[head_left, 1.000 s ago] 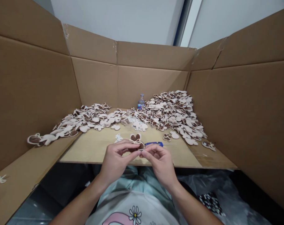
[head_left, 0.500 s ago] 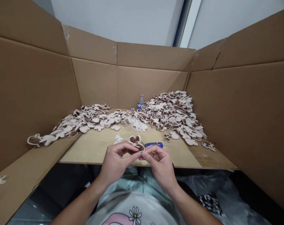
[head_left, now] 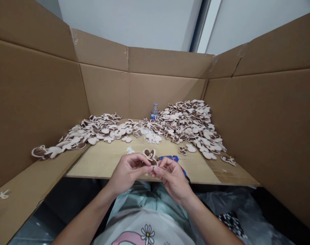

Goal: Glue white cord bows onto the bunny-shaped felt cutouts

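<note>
A brown and cream fabric bunny-head patch [head_left: 149,154] with a cream cord bow is held between my hands above the front of the board. My left hand [head_left: 128,173] pinches its left and lower side between thumb and fingers. With thumb and fingertips, my right hand [head_left: 171,175] grips the patch's lower right edge; a tiny pale spot shows there, too small to name. Just behind my right hand lies a blue tool [head_left: 170,158] that looks like a glue gun, partly hidden by the hand. White lacy scraps [head_left: 130,149] lie beyond my left hand.
Heaps of similar patches lie at the left [head_left: 104,127] and right [head_left: 190,122]. Between them stand a plastic bottle [head_left: 154,112] and a clear bag [head_left: 146,131]. Cardboard walls [head_left: 167,92] enclose the board [head_left: 93,163]. Loose patches [head_left: 182,150] lie near the right heap. A cord bow [head_left: 1,195] lies far left.
The patch and both hands stay nearly in place, with slight finger shifts. More of the blue tool shows beside my right hand. The whole view has shifted slightly.
</note>
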